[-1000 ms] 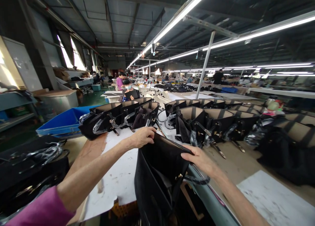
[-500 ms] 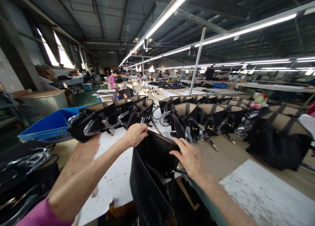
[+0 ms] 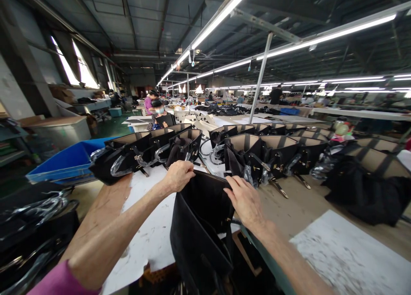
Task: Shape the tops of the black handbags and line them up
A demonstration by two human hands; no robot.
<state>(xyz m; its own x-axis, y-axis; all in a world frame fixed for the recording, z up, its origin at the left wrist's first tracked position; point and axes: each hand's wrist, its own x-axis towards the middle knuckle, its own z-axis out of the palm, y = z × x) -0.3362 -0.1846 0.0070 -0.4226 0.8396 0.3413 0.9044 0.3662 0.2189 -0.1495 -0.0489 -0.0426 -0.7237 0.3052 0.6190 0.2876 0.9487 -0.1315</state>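
A black handbag (image 3: 199, 226) hangs open in front of me over the table's near edge. My left hand (image 3: 178, 175) is closed on the far left corner of its top rim. My right hand (image 3: 245, 201) grips the right side of the rim, fingers curled over the edge. The bag's dark inside and a small gold fitting show between my hands. Just beyond stand rows of similar black bags with tan lining (image 3: 257, 153), their handles wrapped in clear plastic.
A white sheet (image 3: 150, 226) covers the table at left, another white sheet (image 3: 349, 252) lies at right. A blue bin (image 3: 64, 162) stands at left, more black bags (image 3: 32, 226) near left. A steel pole (image 3: 260, 78) rises behind; people work far back.
My right hand slid left along the bag's rim, closer to my left hand, and the bag's mouth narrowed. The view shifted slightly.
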